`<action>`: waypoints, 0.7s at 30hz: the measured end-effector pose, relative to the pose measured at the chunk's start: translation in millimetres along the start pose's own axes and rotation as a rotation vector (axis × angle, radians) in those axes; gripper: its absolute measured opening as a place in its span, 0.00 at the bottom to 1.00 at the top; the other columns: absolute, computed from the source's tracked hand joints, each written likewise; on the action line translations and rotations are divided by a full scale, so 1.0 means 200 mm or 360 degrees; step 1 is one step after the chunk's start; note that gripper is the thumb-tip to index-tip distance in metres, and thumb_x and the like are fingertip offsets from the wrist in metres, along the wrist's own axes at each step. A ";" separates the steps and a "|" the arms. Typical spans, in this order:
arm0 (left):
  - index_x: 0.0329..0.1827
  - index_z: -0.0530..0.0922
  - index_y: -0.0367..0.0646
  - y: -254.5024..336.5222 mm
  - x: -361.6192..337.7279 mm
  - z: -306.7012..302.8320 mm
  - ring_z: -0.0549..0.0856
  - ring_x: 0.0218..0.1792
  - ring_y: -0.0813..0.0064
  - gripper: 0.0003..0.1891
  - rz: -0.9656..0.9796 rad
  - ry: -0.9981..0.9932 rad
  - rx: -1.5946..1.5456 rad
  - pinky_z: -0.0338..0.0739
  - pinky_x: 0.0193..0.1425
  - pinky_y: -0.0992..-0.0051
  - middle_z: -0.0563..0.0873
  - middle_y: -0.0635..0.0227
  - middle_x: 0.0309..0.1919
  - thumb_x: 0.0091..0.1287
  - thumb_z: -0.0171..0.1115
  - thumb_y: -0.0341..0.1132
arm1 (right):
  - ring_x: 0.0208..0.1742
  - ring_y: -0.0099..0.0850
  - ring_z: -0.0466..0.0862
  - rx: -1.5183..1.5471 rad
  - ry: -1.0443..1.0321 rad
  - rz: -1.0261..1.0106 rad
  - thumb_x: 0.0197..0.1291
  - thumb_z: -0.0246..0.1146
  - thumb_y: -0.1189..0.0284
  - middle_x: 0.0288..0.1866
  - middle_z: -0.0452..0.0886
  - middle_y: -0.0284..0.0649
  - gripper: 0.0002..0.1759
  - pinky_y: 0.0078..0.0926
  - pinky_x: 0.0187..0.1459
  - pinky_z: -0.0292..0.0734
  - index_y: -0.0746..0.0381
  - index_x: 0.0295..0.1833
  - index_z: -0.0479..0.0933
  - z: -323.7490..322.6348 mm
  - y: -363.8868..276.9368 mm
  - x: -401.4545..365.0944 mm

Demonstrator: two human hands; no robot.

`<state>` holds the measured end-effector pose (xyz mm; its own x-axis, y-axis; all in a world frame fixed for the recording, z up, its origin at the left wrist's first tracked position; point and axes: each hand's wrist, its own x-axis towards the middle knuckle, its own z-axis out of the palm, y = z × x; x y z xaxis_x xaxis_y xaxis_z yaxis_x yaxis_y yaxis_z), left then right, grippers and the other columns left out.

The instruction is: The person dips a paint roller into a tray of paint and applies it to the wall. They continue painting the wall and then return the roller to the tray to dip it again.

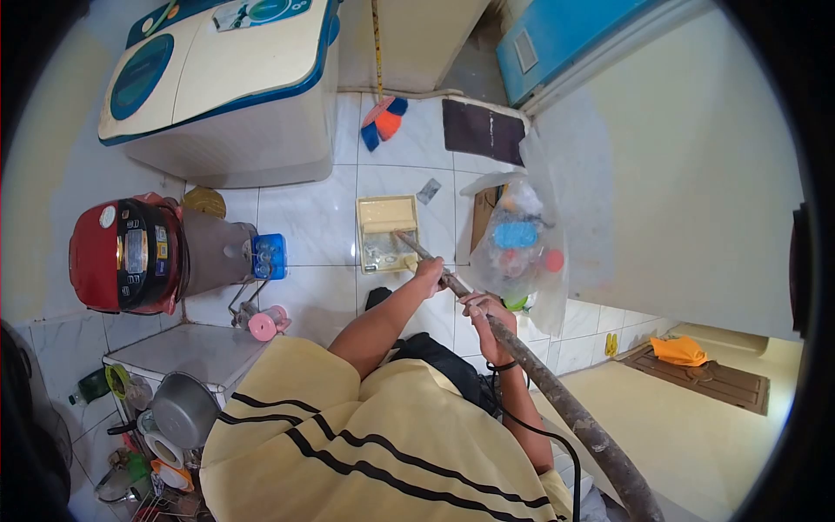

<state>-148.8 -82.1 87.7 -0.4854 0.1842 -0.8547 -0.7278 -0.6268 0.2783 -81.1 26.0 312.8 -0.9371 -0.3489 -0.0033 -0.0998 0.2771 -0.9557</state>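
Observation:
A long, rough, stained pole (570, 413) runs from the lower right up to a roller (389, 224) in a cream paint tray (364, 254) on the tiled floor. My left hand (429, 277) is closed round the pole near its tray end. Farther along, my right hand (489, 322) grips the same pole, with a dark band at the wrist. The roller rests in the tray, which has pale paint smears in it. A small grey packet (428, 191) lies on the floor beside the tray.
A washing machine (235, 78) stands upper left, with a red rice cooker (130, 252) below it. A broom (383, 122) and a dark mat (484, 132) are ahead. Right of the tray is a clear plastic bag of items (522, 239). Pots (184, 409) are lower left.

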 end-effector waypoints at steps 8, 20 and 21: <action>0.53 0.69 0.41 0.03 0.02 -0.01 0.87 0.37 0.62 0.12 0.0001 -0.0021 -0.0019 0.81 0.37 0.59 0.80 0.59 0.41 0.71 0.50 0.37 | 0.49 0.40 0.83 0.0034 0.0002 -0.0034 0.68 0.58 0.77 0.34 0.81 0.44 0.11 0.37 0.55 0.75 0.69 0.31 0.74 0.01 0.02 0.02; 0.52 0.70 0.41 -0.02 -0.15 0.07 0.87 0.37 0.62 0.13 -0.0053 0.0035 -0.0044 0.82 0.36 0.59 0.80 0.59 0.41 0.72 0.50 0.39 | 0.49 0.39 0.83 -0.0034 -0.0069 0.0066 0.68 0.58 0.75 0.34 0.81 0.43 0.13 0.37 0.56 0.74 0.67 0.29 0.73 -0.07 -0.22 0.03; 0.53 0.70 0.40 -0.04 -0.14 0.05 0.87 0.37 0.62 0.13 -0.0057 0.0017 -0.0027 0.82 0.36 0.59 0.81 0.58 0.41 0.72 0.50 0.39 | 0.50 0.39 0.82 -0.0024 -0.0072 0.0102 0.69 0.57 0.73 0.34 0.81 0.42 0.15 0.38 0.56 0.74 0.66 0.27 0.71 -0.06 -0.22 0.03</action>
<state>-133.8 -74.3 113.8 -0.4541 0.1990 -0.8685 -0.7361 -0.6329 0.2399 -87.2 22.9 358.5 -0.9258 -0.3699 -0.0782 -0.0452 0.3137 -0.9485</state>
